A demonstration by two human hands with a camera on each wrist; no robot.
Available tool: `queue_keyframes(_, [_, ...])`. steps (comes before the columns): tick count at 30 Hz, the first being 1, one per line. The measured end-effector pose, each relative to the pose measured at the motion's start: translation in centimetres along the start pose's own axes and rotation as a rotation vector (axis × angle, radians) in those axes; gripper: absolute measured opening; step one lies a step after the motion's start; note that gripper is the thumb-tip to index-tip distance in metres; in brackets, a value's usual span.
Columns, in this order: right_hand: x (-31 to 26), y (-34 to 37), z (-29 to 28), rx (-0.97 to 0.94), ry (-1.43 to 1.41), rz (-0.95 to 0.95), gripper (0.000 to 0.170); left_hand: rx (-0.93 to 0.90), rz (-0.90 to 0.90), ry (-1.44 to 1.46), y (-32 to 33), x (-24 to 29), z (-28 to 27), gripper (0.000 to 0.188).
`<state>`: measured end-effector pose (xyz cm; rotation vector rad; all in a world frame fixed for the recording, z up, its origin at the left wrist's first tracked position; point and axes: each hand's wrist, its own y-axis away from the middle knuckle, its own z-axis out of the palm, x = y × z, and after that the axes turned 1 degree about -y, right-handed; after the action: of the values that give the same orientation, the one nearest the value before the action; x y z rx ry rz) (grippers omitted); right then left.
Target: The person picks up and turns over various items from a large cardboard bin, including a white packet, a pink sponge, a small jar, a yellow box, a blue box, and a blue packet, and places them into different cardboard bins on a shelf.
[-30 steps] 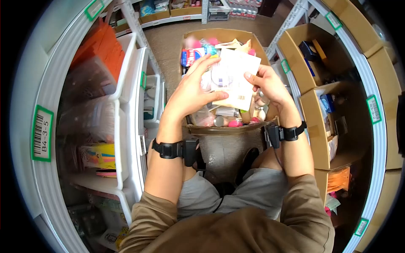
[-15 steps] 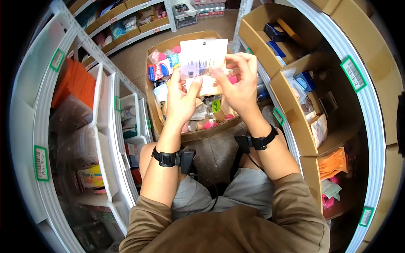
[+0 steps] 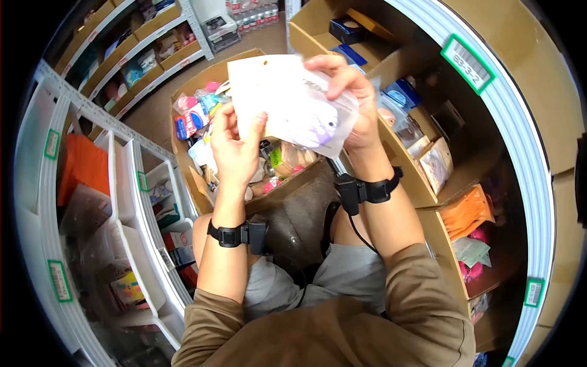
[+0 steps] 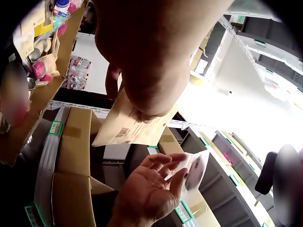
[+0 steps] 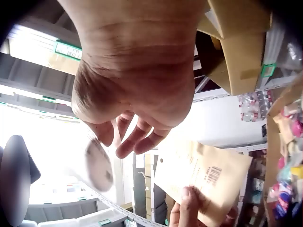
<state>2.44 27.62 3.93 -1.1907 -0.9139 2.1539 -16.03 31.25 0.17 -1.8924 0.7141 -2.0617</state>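
Observation:
My left hand (image 3: 235, 153) pinches a flat cream packet (image 3: 254, 88) by its lower edge, thumb on the near face. A hole is punched near the packet's top, and a printed barcode shows on it in the right wrist view. In my right hand (image 3: 358, 101) is a small translucent bag (image 3: 342, 128) with a purple-and-white oval in it, held between thumb and fingers. The bag overlaps the packet's right side in the head view; both wrist views show the two apart. Both hands are raised above the near side of a cardboard box (image 3: 202, 194).
The box holds mixed packaged goods, among them a red-and-blue pack (image 3: 192, 120). White bins (image 3: 125, 177) line the left shelf. At right, open cartons (image 3: 425, 199) hold bags and boxes, with an orange stack (image 3: 468, 211) lower down. Bottled water packs (image 3: 254, 17) stand at the back.
The head view has turned right. The translucent bag, earlier lying over the packet, has come out to its right in my right hand. My left hand now grips the packet's lower edge.

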Motion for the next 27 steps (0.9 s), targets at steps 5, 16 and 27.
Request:
queue_keyframes(5, [-3.8,-0.9,-2.3,0.035,0.579,-0.039,0.012,0.171,0.101,0.022,-1.1,-0.9,-0.3,0.023])
queue_keyframes(16, [-8.6,2.1,-9.1,0.515,1.741,0.308,0.022,0.125,-0.087,0.127,0.0,0.2,0.9,0.03])
queue_keyframes(27, [-9.6,1.4,-5.0,0.349,1.913,0.913,0.027,-0.174,-0.181,0.358,0.6,1.7,1.6,0.048])
